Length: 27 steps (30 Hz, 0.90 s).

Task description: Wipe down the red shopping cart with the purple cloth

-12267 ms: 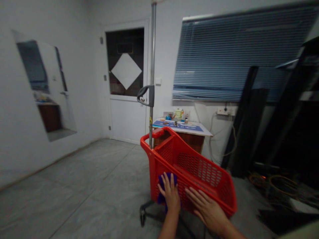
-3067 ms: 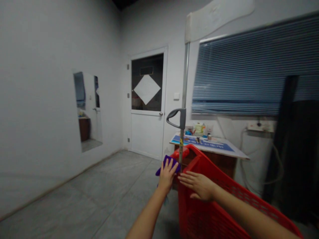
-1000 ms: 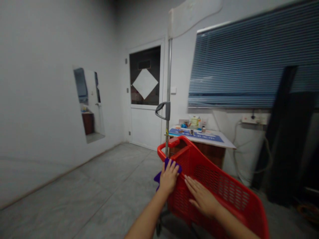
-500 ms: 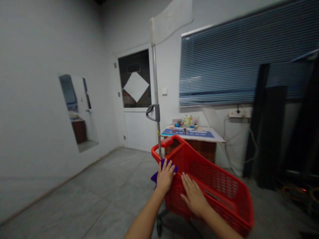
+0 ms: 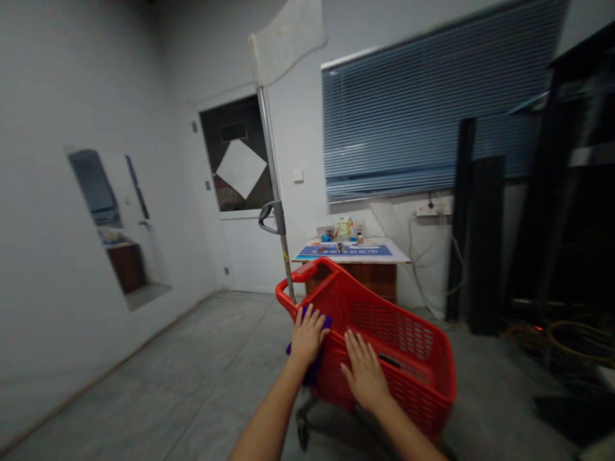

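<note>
Left hand [image 5: 307, 336] is pressing a purple cloth [image 5: 313, 373] against the near side of a red plastic shopping cart [image 5: 398, 365], fingers spread over it. Right hand [image 5: 364, 372] is lying flat and open on the cart's mesh wall, holding nothing. Hands are apart but near each other. Cart is standing on the grey floor directly ahead of the person, with a black caster [image 5: 302, 432] under it. Metal pole [image 5: 273, 192] is rising at the cart's far end, carrying a grey handle [image 5: 271, 216]. Farther out: wooden desk [image 5: 350, 272] with a blue mat and small items, white door [image 5: 240, 253] left of it, blue venetian blind [image 5: 423, 109] above it, black panels [image 5: 485, 243] leaning at right.
</note>
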Each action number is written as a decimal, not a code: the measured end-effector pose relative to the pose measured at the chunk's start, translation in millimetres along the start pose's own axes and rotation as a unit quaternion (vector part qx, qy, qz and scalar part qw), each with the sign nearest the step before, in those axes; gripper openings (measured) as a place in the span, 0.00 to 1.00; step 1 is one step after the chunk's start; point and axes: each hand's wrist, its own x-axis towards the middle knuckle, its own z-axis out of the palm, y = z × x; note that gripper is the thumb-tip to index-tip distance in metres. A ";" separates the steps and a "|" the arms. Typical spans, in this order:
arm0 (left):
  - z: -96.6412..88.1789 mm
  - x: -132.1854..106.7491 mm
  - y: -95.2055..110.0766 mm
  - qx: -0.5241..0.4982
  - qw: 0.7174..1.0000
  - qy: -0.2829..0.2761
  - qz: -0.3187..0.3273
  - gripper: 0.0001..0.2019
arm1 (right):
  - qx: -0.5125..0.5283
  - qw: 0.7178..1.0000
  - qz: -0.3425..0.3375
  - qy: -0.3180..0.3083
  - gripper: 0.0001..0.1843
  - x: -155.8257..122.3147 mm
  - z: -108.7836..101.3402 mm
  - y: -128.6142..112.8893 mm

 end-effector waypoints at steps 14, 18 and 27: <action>1.4 3.8 -14.6 0.027 1.000 0.000 -0.007 0.17 | 0.023 1.000 0.021 0.002 0.35 -1.7 2.5 0.7; 1.0 2.1 -6.3 0.008 0.999 -0.020 0.037 0.16 | 0.019 1.000 0.014 0.021 0.35 -2.8 5.4 1.9; -5.1 7.1 -8.2 0.009 1.000 -0.020 0.003 0.16 | 0.018 0.999 0.021 0.016 0.36 -4.1 -0.9 -2.3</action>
